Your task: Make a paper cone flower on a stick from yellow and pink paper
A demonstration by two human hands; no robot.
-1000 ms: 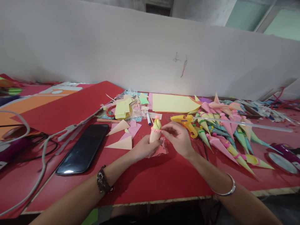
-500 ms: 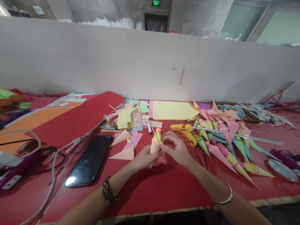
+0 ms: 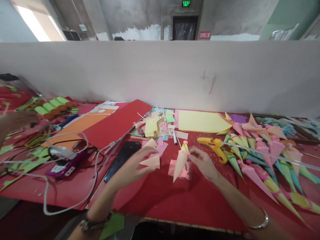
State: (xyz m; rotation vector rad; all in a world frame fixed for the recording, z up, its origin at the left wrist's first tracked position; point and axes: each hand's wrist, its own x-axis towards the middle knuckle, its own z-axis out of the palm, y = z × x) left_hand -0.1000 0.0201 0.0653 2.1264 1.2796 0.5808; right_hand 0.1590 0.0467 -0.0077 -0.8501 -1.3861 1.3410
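A peach paper cone (image 3: 180,165), with a pink ruffled rim and yellow-and-pink filling on top, hangs tilted, its point down and to the left. My right hand (image 3: 203,164) pinches it at the rim with thumb and fingertips. My left hand (image 3: 133,166) is apart from the cone, fingers spread in the air by the peach paper triangles (image 3: 152,161) and the black phone (image 3: 122,158). Behind and below the cone lies a packet of pink clay (image 3: 185,174). A yellow glue gun (image 3: 213,145) rests just beyond my right hand.
Finished paper cones (image 3: 257,170) pile up on the right. Yellow paper sheets (image 3: 202,121) and a heap of scraps (image 3: 152,126) lie at the back, near a marker (image 3: 174,137). White cables (image 3: 46,190) and a purple power strip (image 3: 66,165) occupy the left. Another person's hand (image 3: 20,120) shows far left.
My left hand has let go of the cone and moved left, opening. My right hand now holds the cone alone. The view has turned left, bringing another person's hand into sight.
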